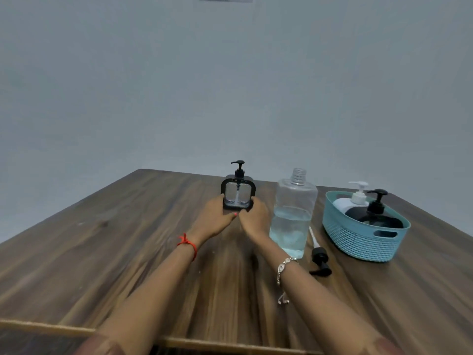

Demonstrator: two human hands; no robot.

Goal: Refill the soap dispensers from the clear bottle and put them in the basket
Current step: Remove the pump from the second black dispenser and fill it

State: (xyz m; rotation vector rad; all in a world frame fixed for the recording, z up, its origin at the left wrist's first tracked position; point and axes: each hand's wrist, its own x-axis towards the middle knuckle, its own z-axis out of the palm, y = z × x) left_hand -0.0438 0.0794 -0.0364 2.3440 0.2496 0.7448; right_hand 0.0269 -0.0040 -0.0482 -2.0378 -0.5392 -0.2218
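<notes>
We've got both hands on the square black-framed dispenser [238,194], mid-table, upright, pump head on. Left hand [213,221] wraps its lower left corner, right hand [253,217] the lower right; fingers of both pressed against the base, thumbs meeting below it. Can't tell if the base is touching the wooden table [102,239] or lifted just off it, the hands cover that edge. Very little liquid visible inside the dispenser.

Clear bottle [293,213] stands upright just right of the right hand, cap off, roughly half full of pale blue liquid. A loose black pump [318,260] with its white tube lies flat on the table between the bottle and the teal basket [358,242].

Basket sits at the right side, with a white dispenser [354,198] and a black dispenser [375,213] already in it, side by side.

Red thread [188,244] on left wrist, silver bracelet [284,267] on right.
</notes>
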